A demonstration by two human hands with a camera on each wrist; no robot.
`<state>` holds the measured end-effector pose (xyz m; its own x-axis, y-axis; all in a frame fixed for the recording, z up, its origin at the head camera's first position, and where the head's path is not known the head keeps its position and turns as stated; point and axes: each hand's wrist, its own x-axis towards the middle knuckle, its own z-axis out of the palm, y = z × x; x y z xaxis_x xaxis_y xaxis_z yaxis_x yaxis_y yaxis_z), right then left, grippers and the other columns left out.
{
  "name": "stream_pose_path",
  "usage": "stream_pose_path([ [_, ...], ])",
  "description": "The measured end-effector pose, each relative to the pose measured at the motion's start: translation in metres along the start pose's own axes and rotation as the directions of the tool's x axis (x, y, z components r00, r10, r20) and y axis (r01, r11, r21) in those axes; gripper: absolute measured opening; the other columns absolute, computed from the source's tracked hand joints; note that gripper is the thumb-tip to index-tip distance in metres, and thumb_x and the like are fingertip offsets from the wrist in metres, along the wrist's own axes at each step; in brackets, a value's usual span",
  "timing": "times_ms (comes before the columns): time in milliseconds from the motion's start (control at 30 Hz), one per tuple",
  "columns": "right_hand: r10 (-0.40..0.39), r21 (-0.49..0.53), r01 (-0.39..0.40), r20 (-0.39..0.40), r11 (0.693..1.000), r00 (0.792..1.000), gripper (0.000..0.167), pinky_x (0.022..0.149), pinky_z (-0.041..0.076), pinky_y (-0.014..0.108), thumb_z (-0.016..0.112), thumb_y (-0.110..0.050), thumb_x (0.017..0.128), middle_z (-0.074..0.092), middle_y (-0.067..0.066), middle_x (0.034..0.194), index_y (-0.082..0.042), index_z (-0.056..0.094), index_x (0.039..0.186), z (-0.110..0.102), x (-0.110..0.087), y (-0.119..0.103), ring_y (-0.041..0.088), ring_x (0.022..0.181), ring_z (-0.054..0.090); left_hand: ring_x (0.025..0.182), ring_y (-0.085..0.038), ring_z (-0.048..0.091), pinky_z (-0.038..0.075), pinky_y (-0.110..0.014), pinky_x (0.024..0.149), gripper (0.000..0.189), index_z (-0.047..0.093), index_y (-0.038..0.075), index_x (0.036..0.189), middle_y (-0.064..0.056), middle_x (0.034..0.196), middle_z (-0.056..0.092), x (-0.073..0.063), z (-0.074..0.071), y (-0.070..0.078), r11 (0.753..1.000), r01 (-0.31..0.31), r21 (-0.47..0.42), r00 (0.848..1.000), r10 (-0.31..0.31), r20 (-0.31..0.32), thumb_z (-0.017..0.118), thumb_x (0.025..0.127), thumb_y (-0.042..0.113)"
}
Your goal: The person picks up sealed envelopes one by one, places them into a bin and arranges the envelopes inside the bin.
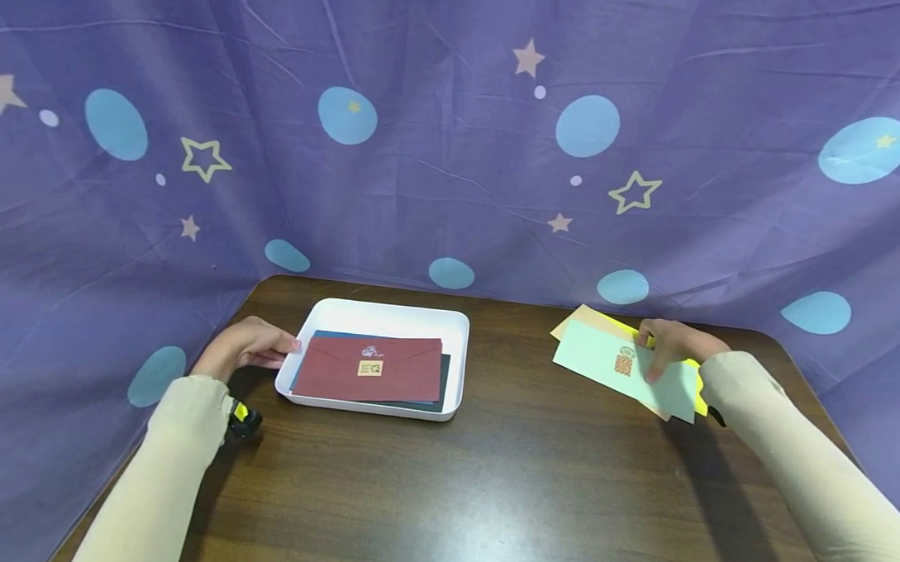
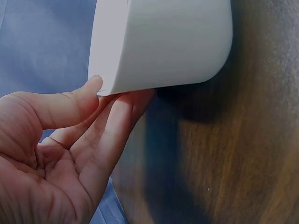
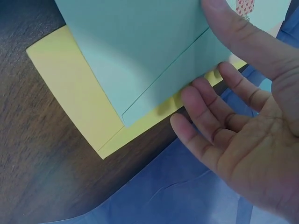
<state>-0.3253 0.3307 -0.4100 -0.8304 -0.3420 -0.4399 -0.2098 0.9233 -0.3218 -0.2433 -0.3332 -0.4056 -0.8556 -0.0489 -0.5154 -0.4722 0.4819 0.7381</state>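
My left hand (image 1: 250,342) holds the left rim of a white plastic tray (image 1: 397,306), thumb on the edge and fingers underneath in the left wrist view. Inside the tray, a maroon envelope (image 1: 410,369) with a sticker lies on top of blue and dark green ones. Over at the right, my right hand (image 1: 674,347) grips a mint green envelope (image 1: 589,354), its thumb on the face and its fingers at the far long edge. Beneath that envelope, a yellow envelope (image 3: 70,88) and a peach envelope (image 1: 573,322) stick out at angles.
Both the tray and the loose envelopes are on a brown wooden table (image 1: 383,494) with rounded back corners. A purple curtain (image 1: 455,149) with stars and blue spots hangs right behind the table and along its sides.
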Motion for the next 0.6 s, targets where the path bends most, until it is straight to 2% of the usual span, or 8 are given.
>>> stream_pose_path([
  [333,-0.020,0.004,0.021,-0.027,1.000,0.999,0.066,0.089,0.050,0.046,0.094,-0.008,0.065,0.054,0.021,0.113,0.004,0.051,0.113,0.0032,-0.0037,0.0001,0.033,0.099,0.050,0.067,-0.003,0.067,0.062,-0.021,0.067,0.029,0.064,-0.013,0.116,0.007,0.071,0.069,-0.0011,0.0003,-0.0009,1.000,-0.001,0.012,1.000,0.001,-0.011,0.067,0.097,0.008],
  [600,-0.029,-0.011,0.028,-0.049,1.000,0.998,0.066,0.088,0.052,0.046,0.095,-0.009,0.063,0.057,0.021,0.109,0.006,0.052,0.111,0.0050,-0.0016,0.0032,0.032,0.096,0.054,0.067,-0.003,0.067,0.062,-0.021,0.067,0.030,0.065,-0.013,0.117,0.007,0.071,0.068,-0.0011,-0.0008,-0.0005,1.000,0.007,0.019,1.000,-0.007,-0.015,0.068,0.096,0.009],
])
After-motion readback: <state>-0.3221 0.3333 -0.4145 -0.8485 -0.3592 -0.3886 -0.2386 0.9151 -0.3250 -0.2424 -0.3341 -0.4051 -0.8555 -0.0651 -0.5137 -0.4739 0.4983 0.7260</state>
